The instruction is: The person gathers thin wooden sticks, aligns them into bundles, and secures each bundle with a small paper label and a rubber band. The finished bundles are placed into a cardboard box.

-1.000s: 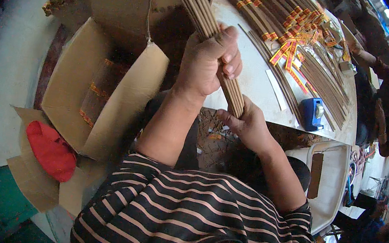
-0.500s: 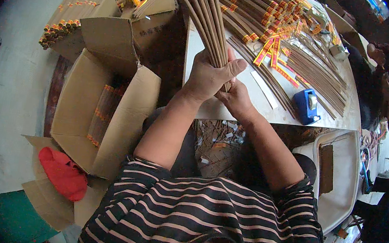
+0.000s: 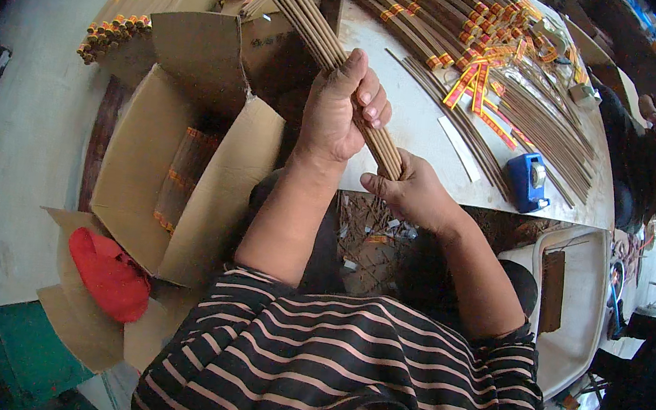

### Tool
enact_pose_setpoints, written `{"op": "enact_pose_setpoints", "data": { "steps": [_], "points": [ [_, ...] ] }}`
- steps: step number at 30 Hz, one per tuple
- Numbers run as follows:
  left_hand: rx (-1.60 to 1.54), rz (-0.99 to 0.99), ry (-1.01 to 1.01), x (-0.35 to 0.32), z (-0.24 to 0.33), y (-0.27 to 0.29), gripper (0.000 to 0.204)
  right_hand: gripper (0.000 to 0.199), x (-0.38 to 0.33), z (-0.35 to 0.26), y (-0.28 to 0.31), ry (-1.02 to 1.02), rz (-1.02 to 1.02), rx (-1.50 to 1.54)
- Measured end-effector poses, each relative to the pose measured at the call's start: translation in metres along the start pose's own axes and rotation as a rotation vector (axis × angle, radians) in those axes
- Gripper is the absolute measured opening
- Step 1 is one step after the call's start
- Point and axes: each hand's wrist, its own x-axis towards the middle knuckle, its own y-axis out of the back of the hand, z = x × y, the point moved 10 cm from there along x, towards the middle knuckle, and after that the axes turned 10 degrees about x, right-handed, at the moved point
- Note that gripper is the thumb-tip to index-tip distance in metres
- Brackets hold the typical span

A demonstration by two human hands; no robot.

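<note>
A long bundle of thin brown sticks (image 3: 310,18) slants from the upper left down toward the table edge. My left hand (image 3: 340,108) is wrapped around its middle. My right hand (image 3: 411,195) grips its lower end just below the edge of the white table (image 3: 428,127). Both hands are closed on the same bundle. More banded stick bundles (image 3: 442,6) lie in rows across the far part of the table.
An open cardboard box (image 3: 178,162) with bundled sticks inside stands at my left. A red cloth (image 3: 110,277) lies on flattened cardboard below it. A blue tape dispenser (image 3: 527,180) and loose sticks (image 3: 542,129) sit on the table's right. More bundles (image 3: 135,9) lie at the upper left.
My left hand has shifted up the bundle. My right hand has stayed clamped on its lower end by the table edge. The view has tilted so more of the table shows.
</note>
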Motion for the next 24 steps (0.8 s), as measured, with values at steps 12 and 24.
{"op": "enact_pose_setpoints", "data": {
  "steps": [12,24],
  "points": [
    [0.049,0.373,0.029,-0.025,-0.024,0.040,0.024,0.029,-0.008,-0.005,0.014,0.193,0.400,-0.673],
    [-0.016,0.268,-0.035,-0.023,-0.006,0.042,0.028,0.037,-0.025,-0.047,0.012,0.434,0.295,-0.421]
  ]
}}
